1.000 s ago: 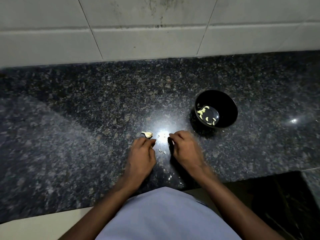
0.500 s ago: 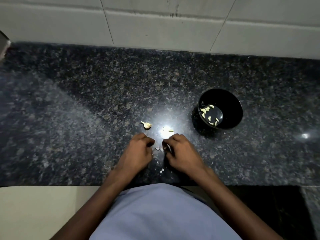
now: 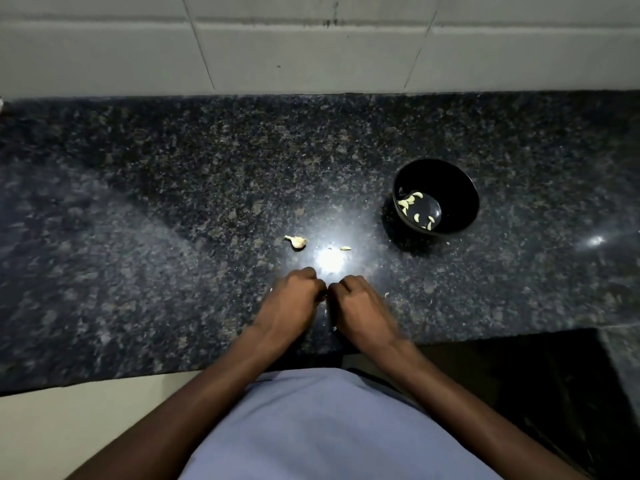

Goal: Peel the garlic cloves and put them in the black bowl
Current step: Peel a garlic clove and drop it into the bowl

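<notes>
two hands meet knuckle to knuckle near the counter (image 3: 173, 209) edge, left hand (image 3: 291, 299) and right hand (image 3: 362, 306) both with fingers curled under, fingertips close together; whatever they pinch between them is hidden, so i cannot tell what they hold. one unpeeled clove (image 3: 297, 241) lies beyond the left hand, a small scrap (image 3: 345, 248) just right of it. the bowl (image 3: 450, 178) sits farther right, with several peeled cloves (image 3: 410, 200) inside.
</notes>
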